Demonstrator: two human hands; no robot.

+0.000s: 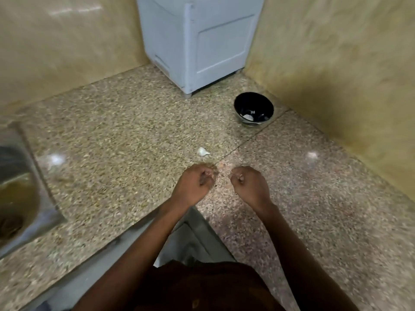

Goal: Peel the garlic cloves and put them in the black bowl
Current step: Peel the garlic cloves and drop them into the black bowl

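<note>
A black bowl (253,102) stands at the back right of the speckled counter and holds a few white garlic pieces (248,117). One white garlic clove (203,151) lies loose on the counter, a little beyond my hands. My left hand (195,184) hovers over the counter's front with its fingers curled into a loose fist. My right hand (250,185) is beside it, a short gap apart, curled the same way. Both hands are blurred, and I cannot make out anything held in them.
A pale blue cabinet-like box (197,41) fills the back corner between two beige walls. A steel sink (18,189) sits at the left edge. The counter's front edge (125,234) runs diagonally below my left forearm.
</note>
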